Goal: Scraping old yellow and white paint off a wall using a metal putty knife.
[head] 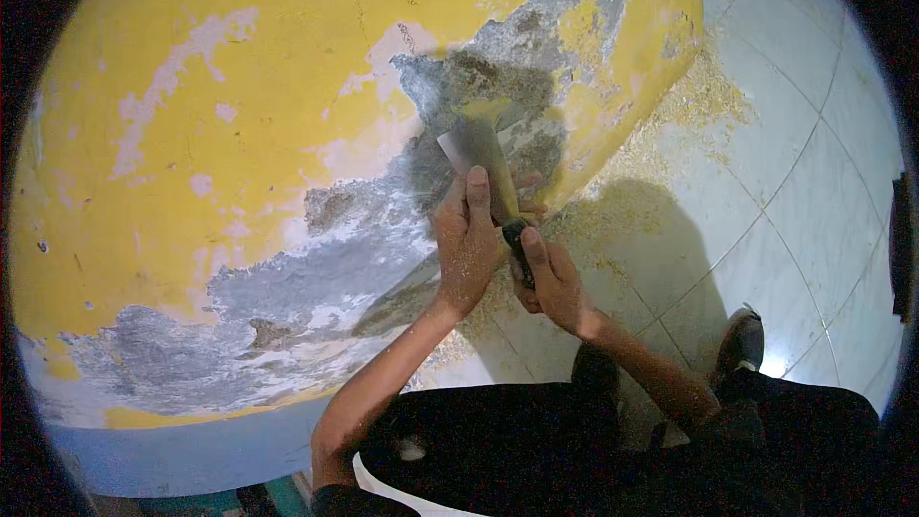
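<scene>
A scraper with a wide metal blade (pixel 482 145) and a black handle (pixel 515 235) is in both my hands, in front of a damaged wall (pixel 287 108). My right hand (pixel 556 276) is closed round the handle. With its thumb on the near face of the blade and fingers showing past the far side, my left hand (pixel 467 248) grips the scraper higher up. The blade's edge lies over a bare grey patch (pixel 502 79) where yellow paint has come off. Blur and shadow hide whether the edge touches the wall.
Yellow paint flakes (pixel 646 147) are strewn over the pale tiled floor (pixel 775 129) along the wall's foot. My shoe (pixel 741 341) stands on the tiles at the right. A blue-grey band (pixel 194 452) edges the wall at lower left.
</scene>
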The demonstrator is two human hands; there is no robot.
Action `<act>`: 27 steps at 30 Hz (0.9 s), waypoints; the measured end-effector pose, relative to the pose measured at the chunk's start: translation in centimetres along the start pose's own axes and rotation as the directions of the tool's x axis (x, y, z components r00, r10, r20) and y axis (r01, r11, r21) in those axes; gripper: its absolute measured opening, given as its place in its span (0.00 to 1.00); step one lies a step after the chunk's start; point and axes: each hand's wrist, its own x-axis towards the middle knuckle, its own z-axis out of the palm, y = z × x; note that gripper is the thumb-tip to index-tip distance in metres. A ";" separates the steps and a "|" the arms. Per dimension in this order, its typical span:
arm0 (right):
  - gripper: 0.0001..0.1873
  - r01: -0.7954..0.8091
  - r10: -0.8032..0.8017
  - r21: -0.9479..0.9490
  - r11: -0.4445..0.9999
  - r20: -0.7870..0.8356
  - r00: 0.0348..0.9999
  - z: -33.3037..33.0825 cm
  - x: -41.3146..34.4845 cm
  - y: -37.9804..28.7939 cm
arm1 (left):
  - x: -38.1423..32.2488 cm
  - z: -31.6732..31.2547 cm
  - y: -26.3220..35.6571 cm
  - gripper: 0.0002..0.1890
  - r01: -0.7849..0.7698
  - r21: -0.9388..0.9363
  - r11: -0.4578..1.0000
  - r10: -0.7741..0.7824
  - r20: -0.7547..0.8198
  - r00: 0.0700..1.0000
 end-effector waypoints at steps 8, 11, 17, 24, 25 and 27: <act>0.28 -0.145 0.143 0.038 0.989 0.071 0.987 -0.6 -0.2 -1.6 | -0.3 0.7 0.6 0.26 0.057 -0.107 0.993 -0.058 -0.004 0.998; 0.28 -0.096 0.092 0.035 0.995 0.091 0.992 -0.2 -0.4 -3.3 | 0.0 0.2 1.6 0.26 0.036 -0.096 0.995 -0.037 -0.010 0.999; 0.28 -0.157 0.150 0.066 0.985 0.089 0.985 -0.9 0.2 -1.2 | 0.1 0.7 1.4 0.25 0.042 -0.033 0.999 -0.043 -0.027 0.999; 0.23 0.005 -0.001 -0.061 0.998 0.075 0.997 -1.3 0.3 -2.1 | -0.1 1.1 0.9 0.27 0.026 -0.056 0.998 -0.028 -0.037 0.999; 0.23 0.053 -0.049 -0.064 0.997 0.068 0.997 -1.1 0.3 -2.1 | -0.1 1.0 0.9 0.27 0.040 -0.063 0.997 -0.044 -0.051 0.998; 0.24 0.023 -0.018 -0.065 0.998 0.079 0.997 -0.8 0.5 -3.1 | -0.1 0.5 1.6 0.27 0.032 -0.056 0.998 -0.035 -0.045 0.998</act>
